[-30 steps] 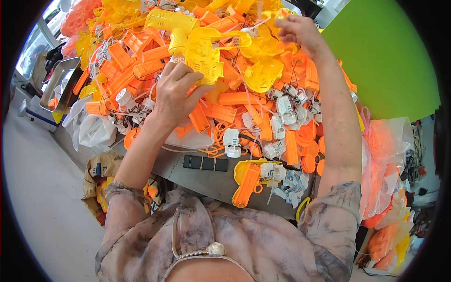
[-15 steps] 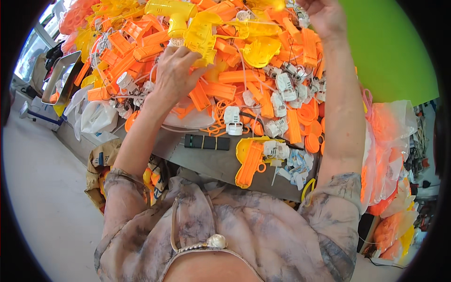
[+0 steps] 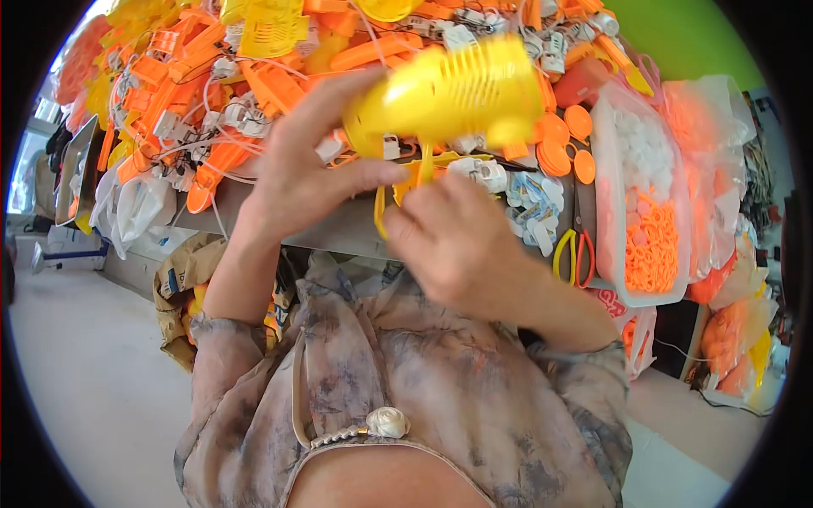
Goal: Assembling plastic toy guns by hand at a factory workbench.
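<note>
A yellow toy gun shell with slotted vents is held up in front of me, slightly blurred. My left hand curves round its left end, thumb below and fingers above. Under the shell, my right hand is closed in a fist around its handle; what else the fingers hold is hidden. Behind both hands lies a heap of orange plastic parts, with white motor units and wires among them. A yellow half shell rests on the heap beyond my left hand.
To the right, scissors with red and yellow handles lie by small translucent pieces and orange discs. A clear tub holds orange rings and white pieces. Bags stand beyond it. A paper sack sits below the table's left edge.
My right hand has come down from the far right to the shell's handle. The yellow gun shell has been lifted off the heap and brought nearer. My view has shifted right.
</note>
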Tool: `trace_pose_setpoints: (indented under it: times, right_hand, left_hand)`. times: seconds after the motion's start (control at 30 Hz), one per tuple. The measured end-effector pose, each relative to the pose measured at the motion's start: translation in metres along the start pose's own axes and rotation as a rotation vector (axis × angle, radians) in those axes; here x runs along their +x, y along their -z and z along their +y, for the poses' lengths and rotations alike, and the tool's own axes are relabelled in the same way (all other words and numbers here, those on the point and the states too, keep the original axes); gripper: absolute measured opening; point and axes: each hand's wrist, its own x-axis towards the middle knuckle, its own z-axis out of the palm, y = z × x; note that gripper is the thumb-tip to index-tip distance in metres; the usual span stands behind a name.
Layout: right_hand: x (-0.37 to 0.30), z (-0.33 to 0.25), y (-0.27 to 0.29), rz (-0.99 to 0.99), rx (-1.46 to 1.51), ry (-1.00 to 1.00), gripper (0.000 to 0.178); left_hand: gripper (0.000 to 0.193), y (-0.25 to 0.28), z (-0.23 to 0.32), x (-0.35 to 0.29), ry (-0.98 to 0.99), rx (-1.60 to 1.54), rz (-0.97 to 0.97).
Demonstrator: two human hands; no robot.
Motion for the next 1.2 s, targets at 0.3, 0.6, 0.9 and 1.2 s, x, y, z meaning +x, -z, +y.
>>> trace_pose_setpoints:
  times: [0.3,0.6,0.9,1.2]
  right_hand:
    - [-0.062,-0.027,-0.034,0.145,0.243,-0.19,0.048]
    - [-0.13,0.022,-0.011,0.401,0.464,-0.789,0.018]
    - [-0.141,0.033,-0.024,0.376,0.508,-0.834,0.011]
    - [-0.139,0.039,-0.031,0.351,0.493,-0.817,0.009]
  left_hand:
    - [0.052,-0.041,-0.02,-0.031,0.19,0.093,-0.009]
    - [0.056,-0.07,-0.033,-0.043,0.207,0.312,-0.05]
    - [0.056,-0.079,-0.041,-0.038,0.029,0.527,-0.072]
    - [0.057,-0.081,-0.046,-0.038,0.054,0.546,-0.064]
